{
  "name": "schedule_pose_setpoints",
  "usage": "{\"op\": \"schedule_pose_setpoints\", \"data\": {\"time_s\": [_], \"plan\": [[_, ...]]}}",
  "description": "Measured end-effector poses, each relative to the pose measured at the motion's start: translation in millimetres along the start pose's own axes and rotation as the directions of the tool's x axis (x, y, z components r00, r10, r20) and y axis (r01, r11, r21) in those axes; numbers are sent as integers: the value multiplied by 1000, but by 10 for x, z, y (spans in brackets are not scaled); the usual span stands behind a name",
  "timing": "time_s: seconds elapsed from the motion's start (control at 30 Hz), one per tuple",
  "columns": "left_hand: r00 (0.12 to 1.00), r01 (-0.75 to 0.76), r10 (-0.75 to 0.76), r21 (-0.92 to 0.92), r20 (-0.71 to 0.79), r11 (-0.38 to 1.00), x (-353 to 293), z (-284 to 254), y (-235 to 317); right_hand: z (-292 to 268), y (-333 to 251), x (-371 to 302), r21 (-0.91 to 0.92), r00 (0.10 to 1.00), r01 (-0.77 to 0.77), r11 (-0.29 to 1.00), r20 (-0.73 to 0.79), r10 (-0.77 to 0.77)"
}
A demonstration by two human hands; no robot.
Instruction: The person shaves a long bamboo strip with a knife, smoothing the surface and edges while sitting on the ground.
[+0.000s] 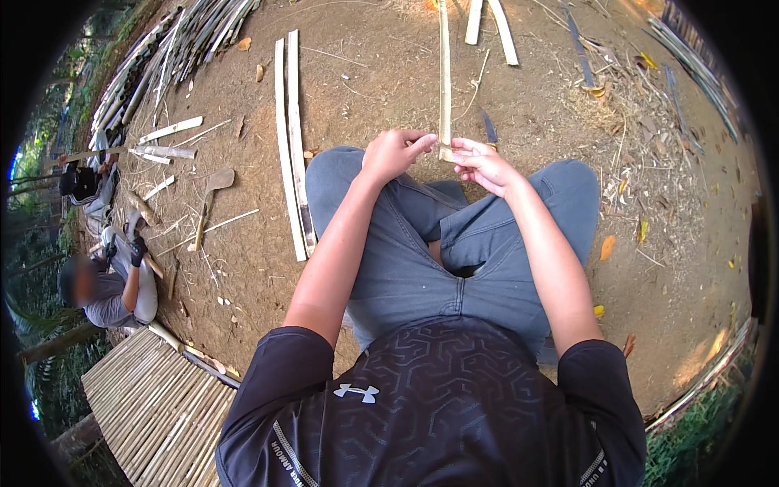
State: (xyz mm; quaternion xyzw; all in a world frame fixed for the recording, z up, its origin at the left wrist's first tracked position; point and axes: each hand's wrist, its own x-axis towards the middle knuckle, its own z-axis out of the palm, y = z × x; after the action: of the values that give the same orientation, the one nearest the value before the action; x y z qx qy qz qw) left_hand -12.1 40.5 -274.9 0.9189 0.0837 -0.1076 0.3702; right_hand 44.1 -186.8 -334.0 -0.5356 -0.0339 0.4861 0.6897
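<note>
I sit cross-legged on bare earth with a long, pale split bamboo strip (444, 77) running away from me from between my knees. Its near end lies between my two hands. My left hand (395, 154) is closed, with thumb and forefinger pinching the strip's left edge. From the other side, my right hand (487, 168) grips the end between thumb and fingers, its other fingers loosely curled. Just beyond the right hand, a dark-bladed knife (488, 127) lies on the ground, its near part hidden by the fingers.
Two long bamboo strips (284, 146) lie beside my left knee; shorter strips (502, 32) lie far ahead. Left are a hatchet (213, 199), bamboo offcuts and a gloved person (122, 280) seated. A bamboo-slat platform (158, 406) stands behind left, a pole pile (166, 61) far left.
</note>
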Motion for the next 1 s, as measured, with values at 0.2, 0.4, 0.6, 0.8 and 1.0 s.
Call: {"op": "schedule_pose_setpoints", "data": {"time_s": [0.2, 0.4, 0.6, 0.8, 1.0], "plan": [[1000, -9, 11, -84, 29, 996, -5, -6, -2, 53, 4, 14, -2, 1000, -5, 1000, -4, 5], [998, 67, -70, -154, -11, 986, 38, 20, 7, 100, -39, 1, -4, 999, -4, 1000, 33, 4], [999, 39, -41, -139, -14, 990, 66, 55, -70, 81, 2, 53, -38, 999, -18, 999, 30, 19], [998, 44, -51, -168, -42, 985, 97, 77, -109, 131, -23, 47, -40, 999, -24, 999, 21, 25], [999, 14, -21, -185, -38, 983, 82, 70, -76, 92, 42, 93, -15, 1000, -5, 1000, -6, 5]]}}
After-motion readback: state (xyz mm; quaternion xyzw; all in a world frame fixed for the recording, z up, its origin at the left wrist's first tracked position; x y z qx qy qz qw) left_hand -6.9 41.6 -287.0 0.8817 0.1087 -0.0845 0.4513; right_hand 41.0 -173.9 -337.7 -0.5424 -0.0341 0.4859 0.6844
